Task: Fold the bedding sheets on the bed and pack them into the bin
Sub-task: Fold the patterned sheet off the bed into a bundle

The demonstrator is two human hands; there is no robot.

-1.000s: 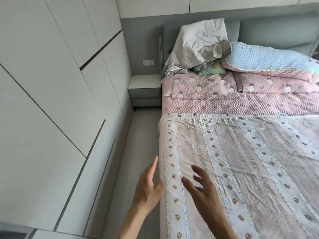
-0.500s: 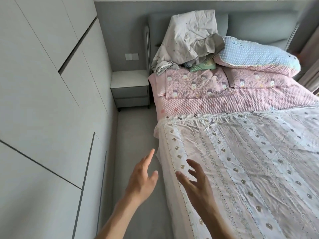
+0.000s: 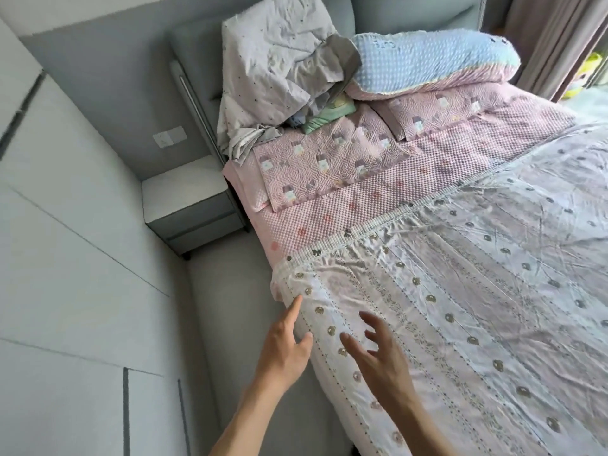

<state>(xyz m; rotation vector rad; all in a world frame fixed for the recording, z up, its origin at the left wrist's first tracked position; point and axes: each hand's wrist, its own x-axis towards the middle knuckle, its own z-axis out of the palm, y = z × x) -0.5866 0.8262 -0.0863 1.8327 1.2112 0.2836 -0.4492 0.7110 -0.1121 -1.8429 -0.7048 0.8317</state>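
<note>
Bright, soft daylight from the upper right of the frame; shadows faint. Wide-angle bending at edges. Slight blur overall.

Home bedroom: bed [image 3: 411, 199], nightstand [image 3: 187, 205], wardrobe wall [image 3: 65, 258], curtain [image 3: 552, 37].

patterned sheet [image 3: 460, 307] spread flat on bed [image 3: 329, 215]

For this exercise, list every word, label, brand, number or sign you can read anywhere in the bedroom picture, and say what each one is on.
Blue dotted plush blanket rolled at the head of the bed: faint embossed letters near its top edge, too blurred to read.
Pink quilted pillowcases: small cartoon figures only, no lettering.
White patterned sheet spread on the bed: round gold motifs and stripes, no words.
White wall switch plate: no readable marking.
Nothing else carries text.
</note>
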